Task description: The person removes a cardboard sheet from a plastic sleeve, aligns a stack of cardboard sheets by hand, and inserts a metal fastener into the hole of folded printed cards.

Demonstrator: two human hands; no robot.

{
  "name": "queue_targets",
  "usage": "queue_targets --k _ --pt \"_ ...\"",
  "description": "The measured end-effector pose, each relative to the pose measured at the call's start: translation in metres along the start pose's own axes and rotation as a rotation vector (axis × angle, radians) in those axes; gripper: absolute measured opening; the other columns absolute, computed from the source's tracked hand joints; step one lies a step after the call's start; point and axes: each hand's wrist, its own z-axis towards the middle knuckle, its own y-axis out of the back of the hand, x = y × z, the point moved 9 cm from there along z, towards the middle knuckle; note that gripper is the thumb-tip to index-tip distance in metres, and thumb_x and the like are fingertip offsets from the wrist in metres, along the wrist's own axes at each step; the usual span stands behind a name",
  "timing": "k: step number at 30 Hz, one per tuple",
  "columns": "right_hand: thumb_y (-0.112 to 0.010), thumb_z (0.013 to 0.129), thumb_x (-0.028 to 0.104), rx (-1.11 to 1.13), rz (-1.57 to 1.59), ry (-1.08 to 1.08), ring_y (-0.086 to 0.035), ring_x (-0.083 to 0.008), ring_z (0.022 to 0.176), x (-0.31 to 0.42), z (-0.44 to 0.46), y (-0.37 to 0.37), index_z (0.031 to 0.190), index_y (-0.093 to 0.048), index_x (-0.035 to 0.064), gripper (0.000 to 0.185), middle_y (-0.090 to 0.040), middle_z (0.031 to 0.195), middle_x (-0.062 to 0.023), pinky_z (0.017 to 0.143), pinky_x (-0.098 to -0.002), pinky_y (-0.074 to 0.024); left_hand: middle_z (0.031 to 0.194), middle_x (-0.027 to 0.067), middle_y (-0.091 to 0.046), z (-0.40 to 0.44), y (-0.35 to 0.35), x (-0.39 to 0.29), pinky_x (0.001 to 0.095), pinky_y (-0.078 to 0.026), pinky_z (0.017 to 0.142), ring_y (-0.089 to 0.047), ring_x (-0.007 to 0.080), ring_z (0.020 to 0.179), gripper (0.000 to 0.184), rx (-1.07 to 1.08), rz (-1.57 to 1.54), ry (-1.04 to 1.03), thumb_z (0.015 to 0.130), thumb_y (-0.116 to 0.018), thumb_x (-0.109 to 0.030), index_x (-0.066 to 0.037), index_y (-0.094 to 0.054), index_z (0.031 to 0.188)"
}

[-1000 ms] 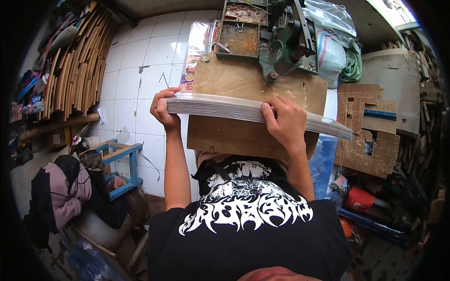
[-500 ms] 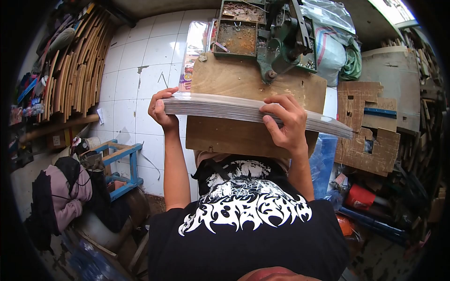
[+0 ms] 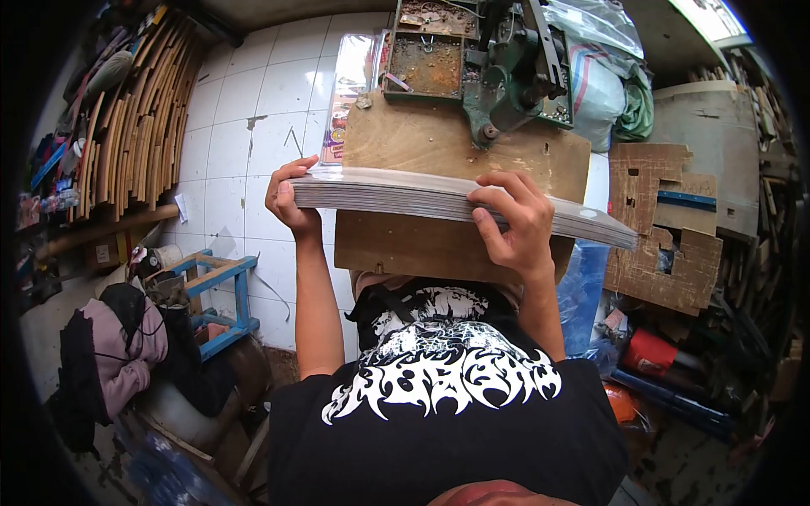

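Note:
A long stack of thin layered sheets (image 3: pixel 396 196) with a clear, glossy top lies crosswise above the wooden board (image 3: pixel 405 246), its right end reaching past the board's edge. My left hand (image 3: pixel 294 198) grips the stack's left end, thumb on the near edge and fingers behind it. Right of the stack's middle, my right hand (image 3: pixel 513 221) holds it, with the thumb at the near edge and the fingers bent over the top. The underside of the stack is hidden.
Beyond the board stands a green metal press (image 3: pixel 506 93) beside a green tray (image 3: pixel 426 67) of small parts. Cut brown boards (image 3: pixel 662 228) lie at right. A blue frame (image 3: pixel 221 295) stands at left on white tiles, near leaning wooden strips (image 3: pixel 139 118).
My right hand has loosened and shifted its fingers on the stack, the thumb moving slightly nearer my body. The stack and my left hand have moved slightly left.

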Motion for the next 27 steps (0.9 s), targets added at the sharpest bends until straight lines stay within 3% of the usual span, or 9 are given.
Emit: queue_targets --k 7,27 --pt "-0.069 0.071 0.014 -0.024 -0.029 0.009 -0.064 -0.027 0.087 0.0004 0.0022 -0.0006 0.083 -0.068 0.0116 0.012 -0.066 0.091 -0.0054 0.069 -0.0369 -0.0509 0.098 0.0251 -0.068 0.0013 0.0001 0.0023 0.0424 -0.051 0.087 -0.066 0.0331 0.093 0.04 -0.003 0.012 -0.023 0.083 -0.038 -0.029 0.002 -0.062 0.091" --pt "-0.072 0.073 0.013 -0.076 -0.093 0.012 -0.064 -0.0234 0.08 -0.0062 0.0084 -0.002 0.083 -0.069 0.0115 0.01 -0.068 0.09 -0.0037 0.064 -0.0347 -0.051 0.102 0.0232 -0.068 0.0062 -0.0028 0.0043 0.0407 -0.053 0.085 -0.067 0.0319 0.096 0.046 -0.023 0.043 0.004 0.084 -0.039 -0.032 0.003 -0.063 0.101"
